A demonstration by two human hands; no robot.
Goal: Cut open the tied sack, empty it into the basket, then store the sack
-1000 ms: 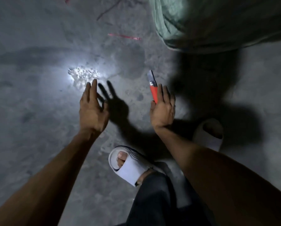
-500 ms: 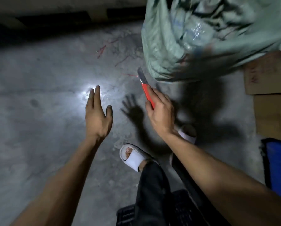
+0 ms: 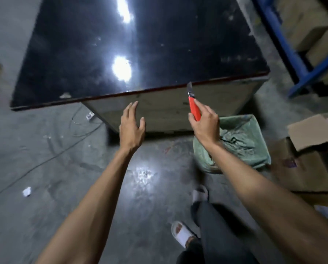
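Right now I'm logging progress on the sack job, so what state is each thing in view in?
Utility knife: held in the right hand, blade extended, pointing up toward the table edge.
Left hand: open, holding nothing.
Green sack: on the floor beside the table, slumped and crumpled; whether it is tied or cut cannot be told.
Cardboard box: flap open.
Black table: top glossy, bare.
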